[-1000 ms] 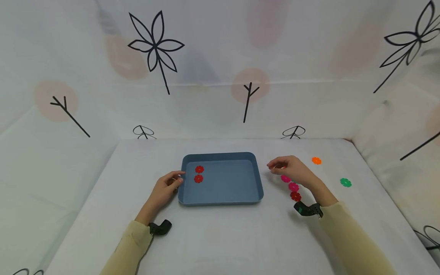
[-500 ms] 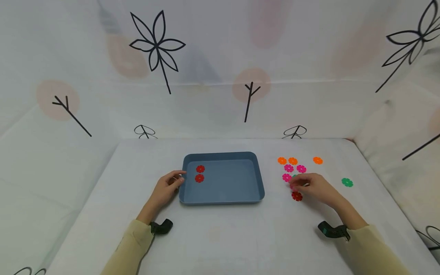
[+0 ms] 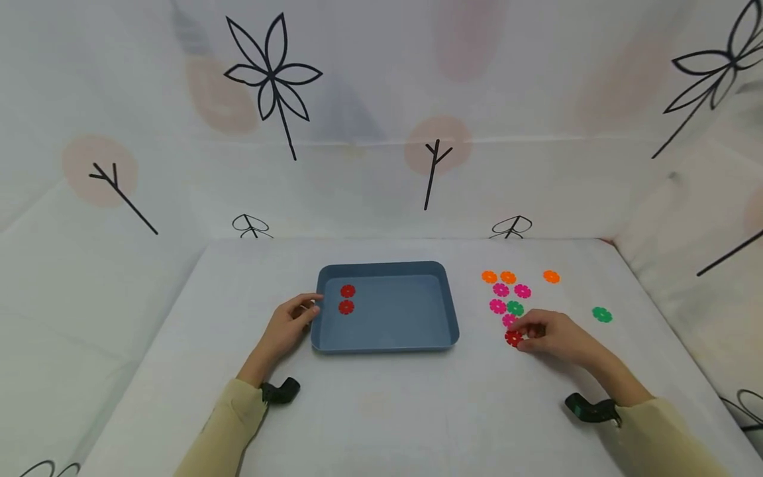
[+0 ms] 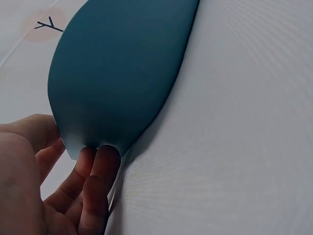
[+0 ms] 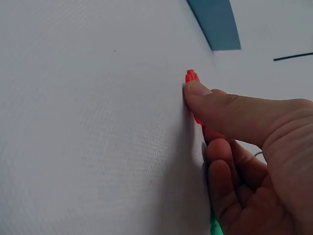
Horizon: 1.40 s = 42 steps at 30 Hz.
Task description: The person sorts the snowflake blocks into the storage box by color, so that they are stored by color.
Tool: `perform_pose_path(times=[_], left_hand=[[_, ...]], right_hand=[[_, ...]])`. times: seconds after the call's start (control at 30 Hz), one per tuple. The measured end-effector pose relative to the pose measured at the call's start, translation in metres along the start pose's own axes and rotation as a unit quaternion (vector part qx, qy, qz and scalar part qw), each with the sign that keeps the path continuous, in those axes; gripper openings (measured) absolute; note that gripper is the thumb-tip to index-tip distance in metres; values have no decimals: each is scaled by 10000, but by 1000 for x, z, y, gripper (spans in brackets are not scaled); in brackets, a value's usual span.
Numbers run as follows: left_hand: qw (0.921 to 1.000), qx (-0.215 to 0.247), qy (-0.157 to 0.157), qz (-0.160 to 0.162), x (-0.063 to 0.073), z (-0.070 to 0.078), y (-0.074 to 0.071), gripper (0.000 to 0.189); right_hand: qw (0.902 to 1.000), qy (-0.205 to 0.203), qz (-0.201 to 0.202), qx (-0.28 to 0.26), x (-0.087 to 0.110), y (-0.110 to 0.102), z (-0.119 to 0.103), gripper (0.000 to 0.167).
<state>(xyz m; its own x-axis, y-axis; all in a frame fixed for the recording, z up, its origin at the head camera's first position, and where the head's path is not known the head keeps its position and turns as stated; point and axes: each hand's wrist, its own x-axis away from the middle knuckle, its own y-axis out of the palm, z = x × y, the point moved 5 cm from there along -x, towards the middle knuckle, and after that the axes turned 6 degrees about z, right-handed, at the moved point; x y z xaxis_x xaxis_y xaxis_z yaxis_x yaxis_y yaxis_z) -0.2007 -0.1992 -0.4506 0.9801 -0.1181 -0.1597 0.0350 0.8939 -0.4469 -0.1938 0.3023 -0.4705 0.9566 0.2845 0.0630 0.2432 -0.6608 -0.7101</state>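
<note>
Near the pile on the right, my right hand (image 3: 557,338) pinches a red flower-shaped disc (image 3: 512,338) with its thumb at the disc's near edge. In the right wrist view the thumb covers much of that red disc (image 5: 191,76), low by the white cloth. My left hand (image 3: 290,323) grips the left rim of the blue-grey tray (image 3: 387,348). In the left wrist view its curled fingertips (image 4: 108,159) press on the tray's outer wall (image 4: 115,83). Inside the tray, towards its left side, two red flower discs (image 3: 346,307) lie one behind the other.
Pink flower discs (image 3: 501,290), a green one (image 3: 515,308) and two orange ones (image 3: 498,277) are grouped right of the tray. Farther right lie a single orange disc (image 3: 551,277) and a green disc (image 3: 602,315). Patterned cloth walls surround the white table.
My right hand has moved back from beside the tray, rightward and nearer to me, down to the red disc, uncovering the orange, pink and green discs. My left hand stays at the tray.
</note>
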Motion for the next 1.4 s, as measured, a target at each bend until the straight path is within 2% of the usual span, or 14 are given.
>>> perform_pose_path(times=[0.4,0.53,1.03,1.4], left_hand=[[10000,-68,-25,0,1,2,-1,33],[9999,-100,-19,30,1,3,-1,32],[10000,-50,-75,25,2,5,0,33],[9999,-136,-76,48,2,5,-1,33]], right_hand=[[9994,217,-275,19,-5,6,0,35],[9993,160,-337,63,-6,6,-2,35],[9965,224,-774,202,-10,5,-13,26],[9979,225,-602,75,-5,7,-14,34]])
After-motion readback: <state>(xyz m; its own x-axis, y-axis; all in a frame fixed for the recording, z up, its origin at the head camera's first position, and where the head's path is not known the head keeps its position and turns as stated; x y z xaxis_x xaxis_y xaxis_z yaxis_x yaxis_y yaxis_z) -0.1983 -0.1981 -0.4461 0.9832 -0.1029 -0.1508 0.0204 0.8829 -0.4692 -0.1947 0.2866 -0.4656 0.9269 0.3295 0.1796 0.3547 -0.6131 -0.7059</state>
